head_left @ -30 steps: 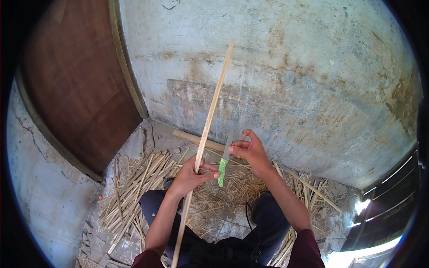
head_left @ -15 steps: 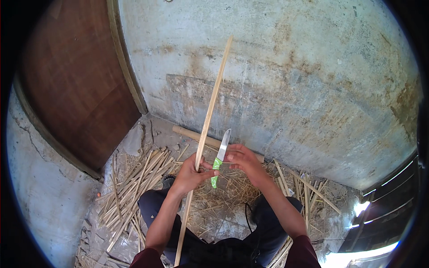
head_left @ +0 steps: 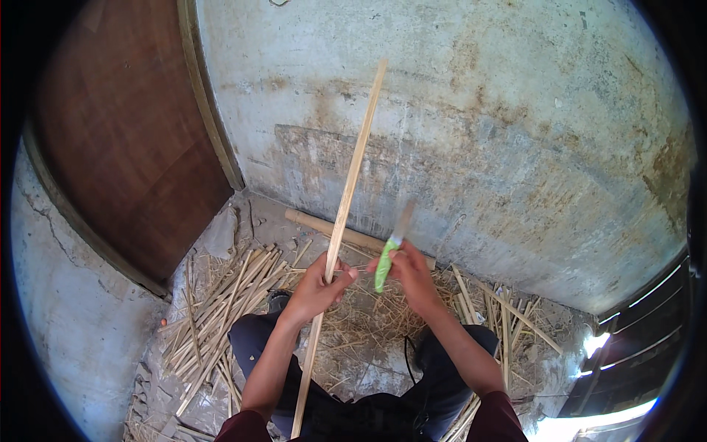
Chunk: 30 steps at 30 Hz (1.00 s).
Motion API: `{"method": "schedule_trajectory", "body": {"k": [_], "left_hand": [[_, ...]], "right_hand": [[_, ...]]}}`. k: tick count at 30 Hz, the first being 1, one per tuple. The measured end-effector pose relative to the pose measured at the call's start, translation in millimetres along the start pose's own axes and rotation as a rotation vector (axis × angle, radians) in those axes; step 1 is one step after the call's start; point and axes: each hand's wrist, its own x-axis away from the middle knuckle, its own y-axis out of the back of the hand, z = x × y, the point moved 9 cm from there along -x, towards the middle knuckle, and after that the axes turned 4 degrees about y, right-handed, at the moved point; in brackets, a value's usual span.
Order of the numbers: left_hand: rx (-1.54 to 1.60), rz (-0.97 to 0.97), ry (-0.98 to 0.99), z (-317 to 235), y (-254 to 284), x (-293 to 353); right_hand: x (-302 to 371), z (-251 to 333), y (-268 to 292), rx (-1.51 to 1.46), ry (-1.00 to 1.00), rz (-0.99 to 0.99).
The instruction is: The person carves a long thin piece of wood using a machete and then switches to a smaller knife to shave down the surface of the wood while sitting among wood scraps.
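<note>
In the head view, we have our left hand (head_left: 311,296) closed around a long pale strip (head_left: 353,173), which runs up and away beyond the grip and down past it toward our lap. Our right hand (head_left: 412,276), just beside the left, pinches the green handle of a knife (head_left: 384,265); the blade points up and away from the fingers, blurred, so we cannot tell which way its edge faces. Blade and strip stand apart.

To manage this well, we should settle the handle firmly in the right palm, keep the left thumb clear of the blade's path, and hold the strip steady, minding its long free end. Left of the left grip lies a pile of strips (head_left: 221,317); beyond both hands, a thick pole (head_left: 309,221).
</note>
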Motion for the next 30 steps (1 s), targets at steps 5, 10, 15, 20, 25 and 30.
{"method": "schedule_trajectory", "body": {"k": [5,10,15,20,25,30], "left_hand": [[0.045,0.056,0.081,-3,-6,8],[0.167,0.131,0.124,0,-18,17],[0.114,0.146,0.084,9,-21,23],[0.038,0.109,0.093,1,-23,33],[-0.174,-0.016,-0.102,-17,-21,38],[-0.302,-0.025,-0.242,-22,-35,45]], "right_hand": [[1,45,18,0.466,0.227,-0.047],[10,62,-5,0.732,0.41,0.086],[12,37,-7,0.741,0.276,0.179],[14,31,-5,0.794,0.352,0.222],[10,36,15,0.226,0.119,-0.013],[9,32,3,0.103,-0.026,0.086]]}}
